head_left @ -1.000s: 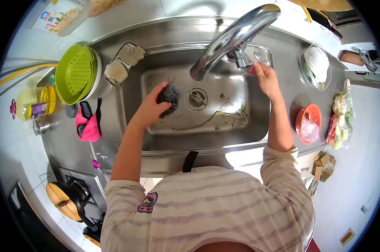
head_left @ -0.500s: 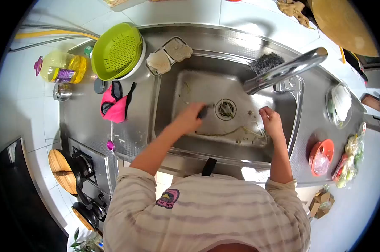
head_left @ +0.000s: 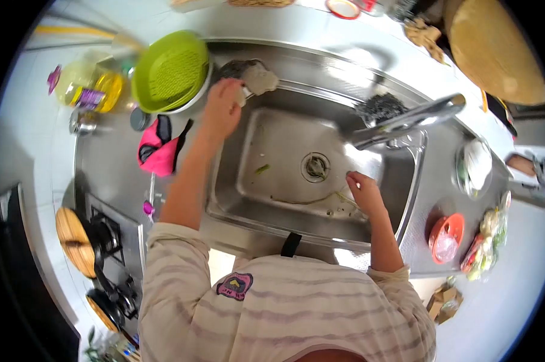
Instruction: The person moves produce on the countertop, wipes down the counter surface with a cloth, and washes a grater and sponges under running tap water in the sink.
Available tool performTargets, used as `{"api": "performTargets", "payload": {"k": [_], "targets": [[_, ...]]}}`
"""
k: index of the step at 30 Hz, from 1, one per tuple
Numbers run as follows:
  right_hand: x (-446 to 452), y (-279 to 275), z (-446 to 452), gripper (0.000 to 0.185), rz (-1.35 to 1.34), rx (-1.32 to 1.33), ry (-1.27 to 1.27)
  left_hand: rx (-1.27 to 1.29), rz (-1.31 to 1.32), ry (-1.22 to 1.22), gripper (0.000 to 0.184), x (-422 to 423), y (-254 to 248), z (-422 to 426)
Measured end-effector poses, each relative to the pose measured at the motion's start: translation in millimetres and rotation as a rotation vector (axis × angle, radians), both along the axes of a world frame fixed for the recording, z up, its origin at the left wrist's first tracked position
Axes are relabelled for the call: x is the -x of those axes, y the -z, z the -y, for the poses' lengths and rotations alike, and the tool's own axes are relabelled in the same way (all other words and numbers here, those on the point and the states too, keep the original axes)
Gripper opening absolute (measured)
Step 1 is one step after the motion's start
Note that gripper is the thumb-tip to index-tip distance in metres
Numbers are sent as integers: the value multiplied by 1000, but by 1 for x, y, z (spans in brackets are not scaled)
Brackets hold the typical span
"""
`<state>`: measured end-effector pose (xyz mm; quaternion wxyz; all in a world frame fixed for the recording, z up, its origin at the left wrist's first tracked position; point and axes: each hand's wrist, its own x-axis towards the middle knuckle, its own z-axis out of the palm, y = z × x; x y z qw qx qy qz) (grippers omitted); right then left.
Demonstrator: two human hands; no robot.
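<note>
My left hand (head_left: 223,108) reaches to the tray at the sink's back left corner, its fingers curled down and closed. Just beyond the fingertips lies a dark grey, rough pad (head_left: 237,67). A beige sponge (head_left: 260,79) rests beside it, and a pale edge shows under my fingers. What the fingers hold, if anything, is hidden. Over the right side of the steel sink (head_left: 284,130), my right hand (head_left: 364,192) is closed with the fingertips together. Near it a thin stem (head_left: 311,201) lies on the sink floor. Green scraps (head_left: 262,169) lie left of the drain (head_left: 316,167).
A chrome faucet (head_left: 414,120) reaches over the sink, with a black scrubber (head_left: 381,110) behind it. Left stand a green colander (head_left: 170,72), an oil bottle (head_left: 100,90) and a pink cloth item (head_left: 159,151). Right are a red basket (head_left: 446,232) and bagged vegetables (head_left: 486,241).
My left hand has moved from the sink, where it held a dark thing, up to the back left tray. A dark pad now shows there. The view has shifted slightly; my right hand stays over the sink.
</note>
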<state>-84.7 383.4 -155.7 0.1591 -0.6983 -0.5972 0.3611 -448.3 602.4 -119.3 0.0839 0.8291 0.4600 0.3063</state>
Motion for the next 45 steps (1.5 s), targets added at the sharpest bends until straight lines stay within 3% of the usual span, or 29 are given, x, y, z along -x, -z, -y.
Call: {"api": "performTargets", "payload": {"k": [6,7,11,12,14,15,17,18,20,21,23,27,30,32,33,35,37,38,39,40,41,42,44,45], "targets": [[6,4,-4,25,-11,5,10,47,1,-361,50,60,23,146],[9,3,-3,24,-4,11,-8,45,3,-364,50,69,28,148],[26,2,-2,22,15,-14,-127,-177,-192,-792,55,114,14,131],[34,-1,-2,22,26,-21,-125,-181,-178,-792,55,129,18,122],[48,-7,-2,22,27,1,-246,-171,-375,-1116,47,158,33,110],[53,-5,-1,23,23,7,-274,-174,-360,-1120,47,172,35,110],[65,-6,1,24,21,-7,-296,193,-196,-992,31,192,36,110],[71,-8,3,24,8,-11,-317,188,-187,-989,31,189,29,111],[87,-18,8,24,-5,-47,-322,102,135,-960,22,168,4,121],[96,-27,8,25,-59,-20,-326,-10,272,-873,29,155,-12,127],[116,-33,10,26,-109,1,-318,29,352,-815,30,128,-43,140],[157,-20,28,29,-518,101,-148,158,488,-514,31,70,-78,171],[184,-47,38,47,-1229,539,269,295,527,-249,28,5,-67,209],[186,-74,51,50,-1819,407,386,318,335,112,22,-28,-55,233],[178,-46,54,44,-1831,383,361,327,340,156,22,-43,-48,245],[147,-52,72,38,-1751,375,451,263,193,460,14,-64,-37,265],[116,-53,88,26,-1547,415,611,227,128,529,18,-84,-49,284],[96,-55,97,26,-1323,304,651,194,75,570,25,-94,-53,291],[71,-58,111,26,-1102,203,682,197,106,552,31,-103,-50,301],[41,-35,122,26,-1129,119,652,200,96,547,31,-110,-44,308],[9,-51,135,24,-912,64,649,227,86,479,31,-117,-36,314],[-20,-58,154,26,-932,-128,610,251,77,405,32,-123,-29,322],[-88,-63,193,30,-470,18,516,343,64,337,35,-133,-14,337],[-109,-59,212,29,-411,-92,498,334,33,316,37,-137,-2,345]]}}
